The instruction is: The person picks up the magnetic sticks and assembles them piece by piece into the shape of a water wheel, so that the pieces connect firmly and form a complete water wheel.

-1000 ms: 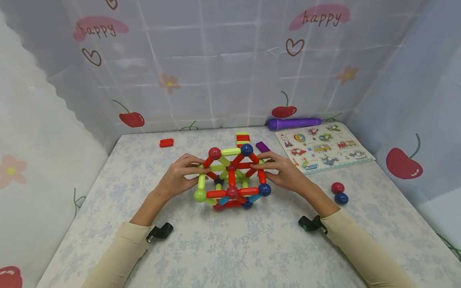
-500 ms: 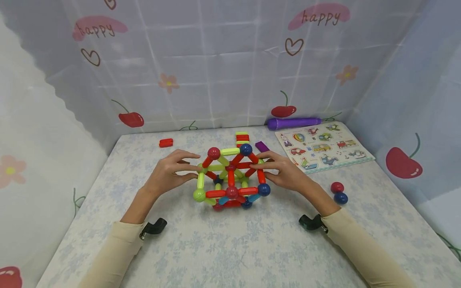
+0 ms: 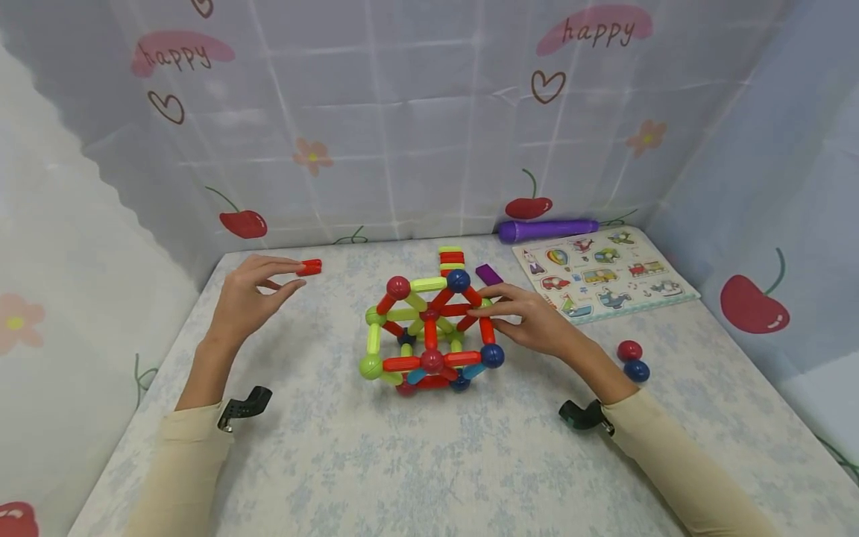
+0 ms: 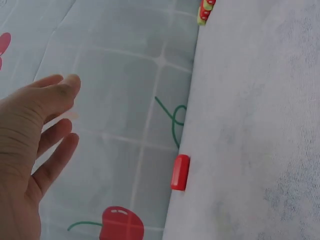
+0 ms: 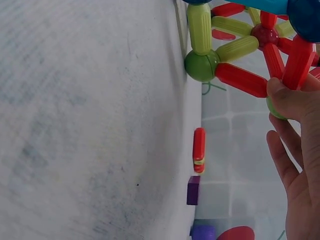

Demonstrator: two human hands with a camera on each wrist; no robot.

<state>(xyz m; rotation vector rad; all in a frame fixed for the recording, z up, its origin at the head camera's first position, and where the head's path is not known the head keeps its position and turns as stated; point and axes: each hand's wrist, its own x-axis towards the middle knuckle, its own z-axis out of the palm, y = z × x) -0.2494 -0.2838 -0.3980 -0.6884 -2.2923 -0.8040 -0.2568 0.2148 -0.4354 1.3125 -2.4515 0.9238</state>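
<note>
Rod-and-ball structure [image 3: 429,332] stands at the centre of the table [image 3: 416,462]: red, green and blue rods joined by red, green and dark blue balls, forming a cage-like frame.

Right hand [image 3: 530,321] at the structure's 3 o'clock side. Fingers pinch a red rod [image 3: 488,328] on the right face of the frame; the right wrist view shows fingertips [image 5: 290,97] curled onto the red rod, just beside a green ball [image 5: 200,65].

Left hand [image 3: 251,298] raised off the table at about 10 o'clock from the structure, well apart from it. Fingers spread wide and relaxed, holding nothing. Fingertips point toward a loose red rod [image 3: 309,266] lying near the back edge; hand near it, not touching. Left wrist view confirms a gap between the hand and that rod [image 4: 180,172].

Behind the structure at 12 o'clock: a small stack of rods [image 3: 452,258], a purple block [image 3: 489,274] just beside it. At 2 o'clock: picture puzzle board [image 3: 604,272], purple cylinder [image 3: 546,229] beyond it. At 3 o'clock, well apart: red ball [image 3: 628,350] touching dark blue ball [image 3: 636,370].
</note>
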